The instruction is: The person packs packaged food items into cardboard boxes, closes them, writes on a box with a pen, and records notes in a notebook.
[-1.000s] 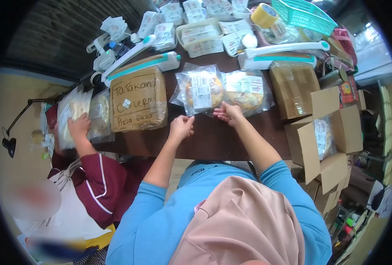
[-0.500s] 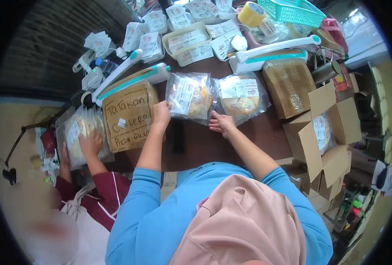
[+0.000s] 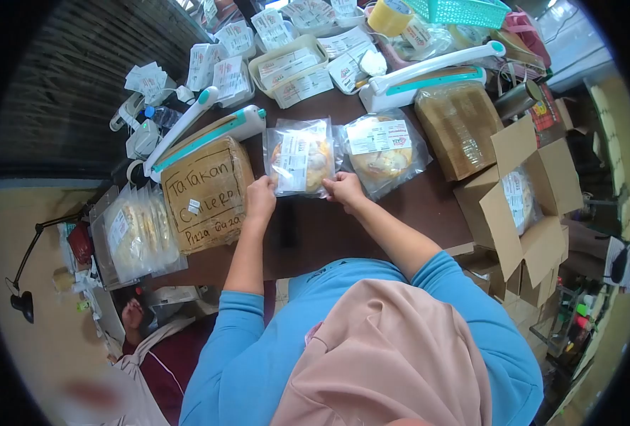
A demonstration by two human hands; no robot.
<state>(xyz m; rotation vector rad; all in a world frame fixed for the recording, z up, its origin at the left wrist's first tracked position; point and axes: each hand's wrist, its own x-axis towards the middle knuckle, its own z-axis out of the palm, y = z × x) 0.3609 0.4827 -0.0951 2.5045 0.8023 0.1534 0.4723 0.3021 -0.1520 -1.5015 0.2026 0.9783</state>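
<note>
One clear bag (image 3: 519, 206) already sits inside the open carton (image 3: 500, 231); two remain outside, and whether they are sealed cannot be told. The left hand (image 3: 260, 197) and right hand (image 3: 345, 189), fingers closed, pinch the near corners of the pizza bag (image 3: 301, 157) on the tabletop (image 3: 322, 238), beside the second pizza bag (image 3: 382, 150). It looks glossy and wrinkled, a white printed label over the round, yellowish pizza.

White-labelled clear pizza packet (image 3: 301, 160), dark brown table (image 3: 428, 211), turquoise basket (image 3: 464, 13)
</note>
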